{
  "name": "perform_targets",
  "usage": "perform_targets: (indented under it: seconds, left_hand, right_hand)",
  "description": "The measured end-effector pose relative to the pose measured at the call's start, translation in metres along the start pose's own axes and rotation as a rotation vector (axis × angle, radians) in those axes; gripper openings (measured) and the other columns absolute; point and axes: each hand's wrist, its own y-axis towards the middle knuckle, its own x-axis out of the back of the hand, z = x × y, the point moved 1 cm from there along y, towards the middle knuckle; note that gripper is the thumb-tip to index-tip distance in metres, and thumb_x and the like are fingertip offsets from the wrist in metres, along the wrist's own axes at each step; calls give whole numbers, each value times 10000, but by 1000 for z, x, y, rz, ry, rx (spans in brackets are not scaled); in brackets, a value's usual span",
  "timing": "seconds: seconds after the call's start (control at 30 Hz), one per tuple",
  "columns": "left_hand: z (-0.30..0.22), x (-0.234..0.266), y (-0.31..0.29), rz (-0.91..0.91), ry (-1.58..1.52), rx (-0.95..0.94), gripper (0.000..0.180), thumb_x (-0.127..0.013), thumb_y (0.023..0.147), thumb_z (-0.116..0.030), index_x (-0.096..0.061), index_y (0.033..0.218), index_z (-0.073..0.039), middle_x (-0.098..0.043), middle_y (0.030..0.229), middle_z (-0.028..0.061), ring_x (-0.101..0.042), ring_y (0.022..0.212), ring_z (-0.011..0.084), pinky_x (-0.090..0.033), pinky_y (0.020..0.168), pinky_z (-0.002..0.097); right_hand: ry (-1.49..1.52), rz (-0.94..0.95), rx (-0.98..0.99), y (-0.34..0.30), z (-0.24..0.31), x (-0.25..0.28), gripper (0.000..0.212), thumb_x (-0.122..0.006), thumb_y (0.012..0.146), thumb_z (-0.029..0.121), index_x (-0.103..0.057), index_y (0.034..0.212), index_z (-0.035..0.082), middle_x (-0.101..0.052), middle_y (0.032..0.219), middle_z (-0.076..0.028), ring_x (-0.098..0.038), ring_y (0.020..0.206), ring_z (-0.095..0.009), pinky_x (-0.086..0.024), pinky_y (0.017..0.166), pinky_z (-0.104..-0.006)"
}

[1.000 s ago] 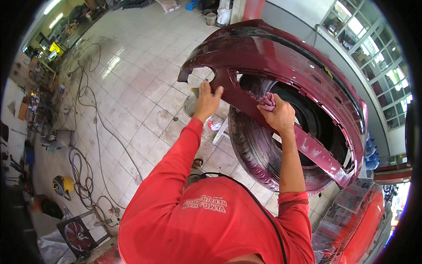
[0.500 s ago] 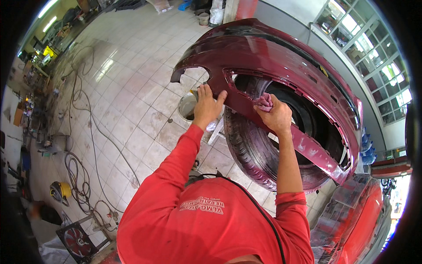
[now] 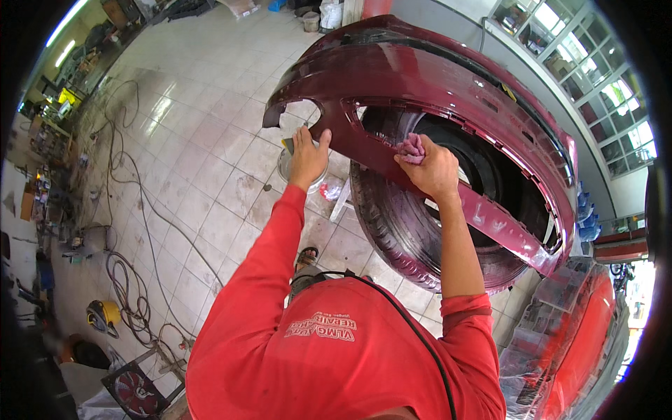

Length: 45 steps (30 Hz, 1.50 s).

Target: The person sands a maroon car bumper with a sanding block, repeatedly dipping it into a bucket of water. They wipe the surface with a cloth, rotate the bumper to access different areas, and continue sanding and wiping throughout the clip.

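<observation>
A dark red car bumper (image 3: 402, 73) lies over a big tyre (image 3: 381, 217). My right hand (image 3: 437, 171) is closed round a crumpled pink rag (image 3: 411, 148) and presses it to the bumper's lower strip, beside the large opening. At the bumper's left end, my left hand (image 3: 308, 159) has its thumb against the edge. A small flat yellow-and-grey piece (image 3: 288, 145) shows beside its fingers and seems held there; its exact kind is unclear. Below that hand stands a pale bucket (image 3: 283, 168), partly covered by it.
Hoses and cables (image 3: 143, 189) trail over the tiled floor (image 3: 203, 140) at left, near a yellow-and-black device (image 3: 103, 315) and a fan (image 3: 134, 392). A plastic-wrapped red part (image 3: 577, 343) stands at right. Blue bottles (image 3: 586, 217) sit by the windowed wall.
My left hand has shifted left along the bumper's end, with the small flat piece beside it. The right hand and rag have moved slightly left and up. The whole view has shifted a little.
</observation>
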Motion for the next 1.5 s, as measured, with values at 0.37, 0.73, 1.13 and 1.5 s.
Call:
perform_targets:
  seconds: [0.37,0.73,1.13,1.5]
  left_hand:
    - [-23,-11,-17,-19,102,-88,1065,-526,1049,-702,-283,1636,153,-288,1698,395,-230,1621,520,-256,1319,514]
    - [-40,-27,-13,-196,102,-481,1007,-634,1017,-633,-386,1577,166,-410,1620,414,-361,1545,561,-326,1277,545]
    - [-53,-24,-36,-41,80,-475,954,-607,1060,-581,-336,1616,145,-348,1676,386,-289,1601,518,-284,1308,511]
    - [-60,-23,-34,-44,104,-556,929,-640,1057,-529,-326,1629,133,-360,1676,374,-315,1592,513,-280,1308,517]
  right_hand:
    - [-14,5,-14,-3,-2,1,424,-875,798,461,-730,1022,132,-773,859,-172,-758,841,-421,-593,743,-524]
    - [-1,6,-40,-1,1,5,434,-891,802,449,-739,1054,130,-776,896,-156,-750,875,-423,-589,763,-506]
    - [76,-43,4,-5,-1,8,375,-892,781,410,-738,984,135,-788,894,-139,-767,850,-405,-606,747,-509]
    - [46,-43,9,-6,-10,3,380,-875,790,421,-711,981,136,-772,862,-161,-757,816,-414,-604,732,-534]
